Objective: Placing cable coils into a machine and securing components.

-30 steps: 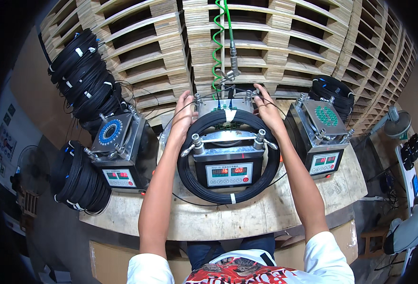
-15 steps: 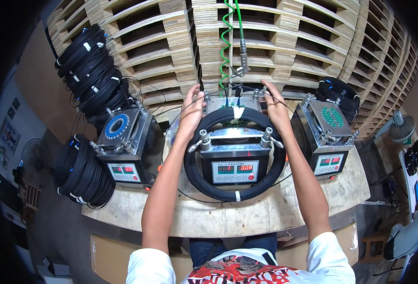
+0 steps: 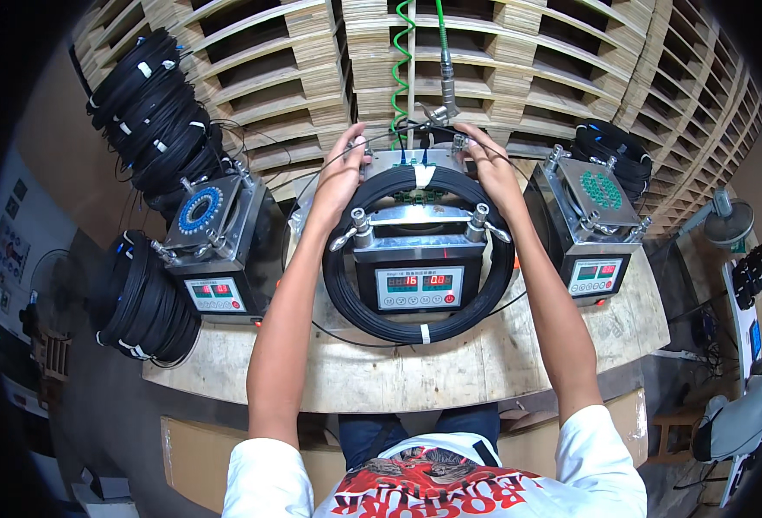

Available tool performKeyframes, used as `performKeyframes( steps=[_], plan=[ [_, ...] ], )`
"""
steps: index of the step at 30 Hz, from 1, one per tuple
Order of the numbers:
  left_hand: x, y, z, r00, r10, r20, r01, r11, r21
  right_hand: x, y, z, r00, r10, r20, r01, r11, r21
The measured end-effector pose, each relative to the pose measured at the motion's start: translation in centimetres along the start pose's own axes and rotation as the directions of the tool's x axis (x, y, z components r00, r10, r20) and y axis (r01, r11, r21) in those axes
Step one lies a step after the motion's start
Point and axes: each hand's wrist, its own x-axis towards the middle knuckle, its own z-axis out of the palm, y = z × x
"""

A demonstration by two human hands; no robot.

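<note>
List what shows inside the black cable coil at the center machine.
Through the black cable coil you see the center machine, its control panel and lit display, with green pieces above. Whatever lies directly behind the coil is covered.

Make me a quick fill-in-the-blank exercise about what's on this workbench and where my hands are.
1. The cable coil between the forearms is ____ in colour.
2. The left hand and right hand are at the far end of the ____ machine.
3. The left machine has a mainly ____ ring on top.
4. The right machine carries ____ fittings on top.

Missing words: black; middle; blue; green.
</note>
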Motion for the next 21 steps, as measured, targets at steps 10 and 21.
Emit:
performKeyframes(
  steps=[10, 21],
  plan=[
    [0.3, -0.6, -0.1, 0.999, 0.021, 0.035, -0.020, 1.000, -0.007, 0.1, 0.0, 0.2, 1.000, -0.005, -0.019, 0.004, 0.999, -0.052],
    [0.1, -0.1, -0.1, 1.000, -0.020, -0.023, 0.020, 1.000, 0.012, -0.1, -0.8, 0.1, 0.993, 0.109, 0.041, -0.111, 0.993, 0.047]
  ],
)
